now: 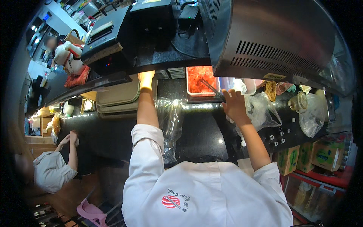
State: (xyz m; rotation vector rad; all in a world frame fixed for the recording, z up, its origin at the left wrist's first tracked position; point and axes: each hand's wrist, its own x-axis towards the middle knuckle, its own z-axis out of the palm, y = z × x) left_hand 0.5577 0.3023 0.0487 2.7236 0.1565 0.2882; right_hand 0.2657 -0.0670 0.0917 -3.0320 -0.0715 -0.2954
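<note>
At the upper middle of the frame, the fingers of the left hand (146, 76) are lost in glare and partly hidden by the shelf (172, 60) edge, so whatever they touch cannot be told. The right hand (235, 107) covers the near end of the metal tongs (209, 86), leaving its grip unclear. The red food (199, 77) is too indistinct to identify. At the upper right, the steel appliance (272, 34) is cut off by the top edge; at the bottom, the white shirt (227, 193) is cropped.
</note>
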